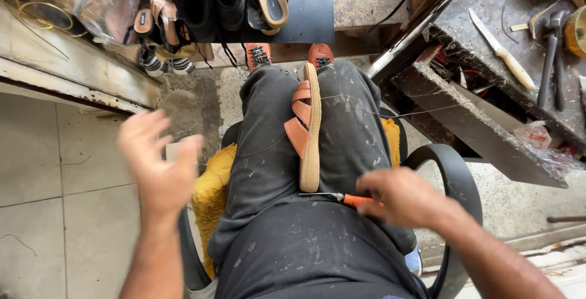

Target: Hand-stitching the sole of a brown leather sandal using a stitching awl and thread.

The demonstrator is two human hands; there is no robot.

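Note:
An orange strapped sandal (305, 125) with a tan sole stands on its edge, clamped between my knees in dark stained trousers. My right hand (400, 198) grips an orange-handled awl (342, 198) whose metal tip points left, just below the sandal's heel. A thin thread (366, 111) runs from the sandal toward the right. My left hand (159, 165) is raised and blurred out to the left, fingers spread, holding nothing I can make out.
A grimy workbench (488, 36) at right carries a knife (502, 50) and pliers (552, 55). Several shoes and sandals (183, 24) sit under a shelf ahead. I sit on a chair with black armrests (455, 171) and a yellow cushion (213, 186).

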